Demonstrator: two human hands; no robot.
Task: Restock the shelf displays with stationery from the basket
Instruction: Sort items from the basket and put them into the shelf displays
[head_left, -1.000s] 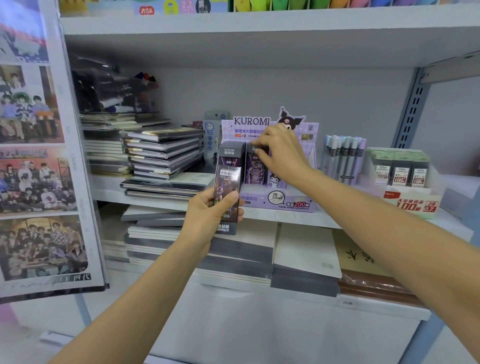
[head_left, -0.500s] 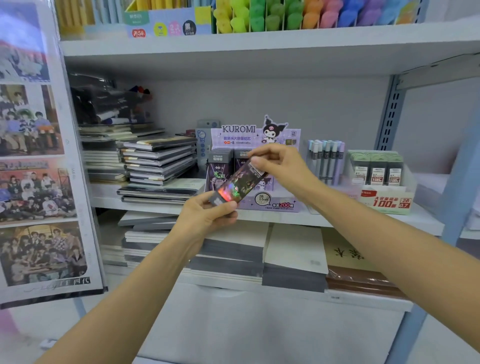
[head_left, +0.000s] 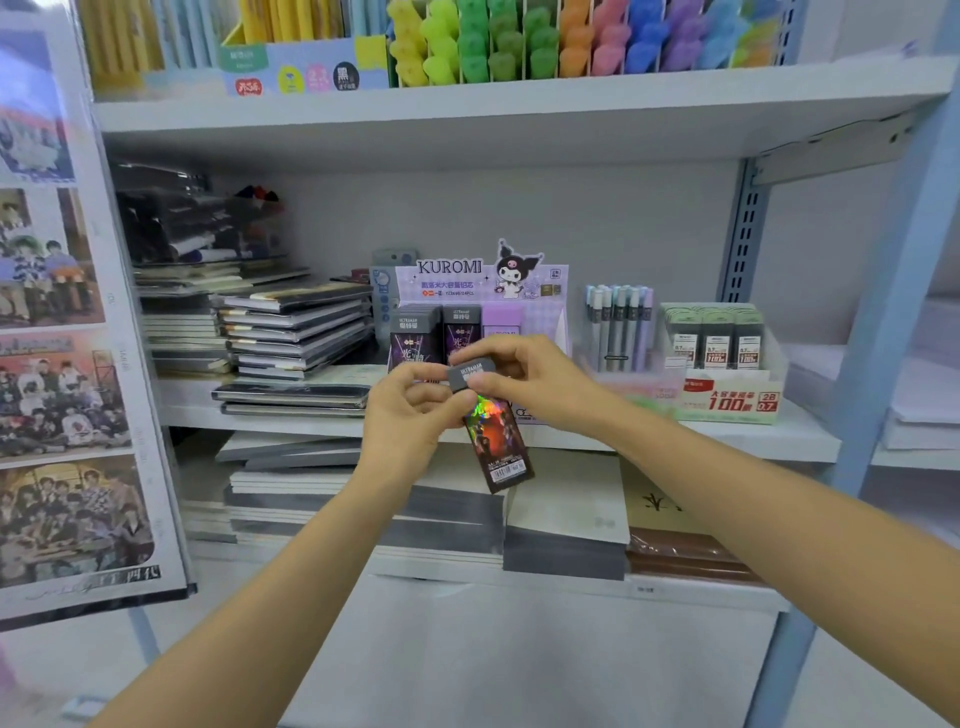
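Pack (head_left: 496, 447) hangs near-upright, left hand (head_left: 410, 421) and right hand (head_left: 524, 384) fingers clamped on its upper end, likely for aligning with Kuromi display (head_left: 483, 283).

I'm seeing a group-photo poster (head_left: 67, 364) hanging far left of the grip, dark notebooks (head_left: 296, 332) lying stacked nearer on that side, colourful markers (head_left: 571, 41) standing well above, and a blue upright (head_left: 904, 291) rising off right.
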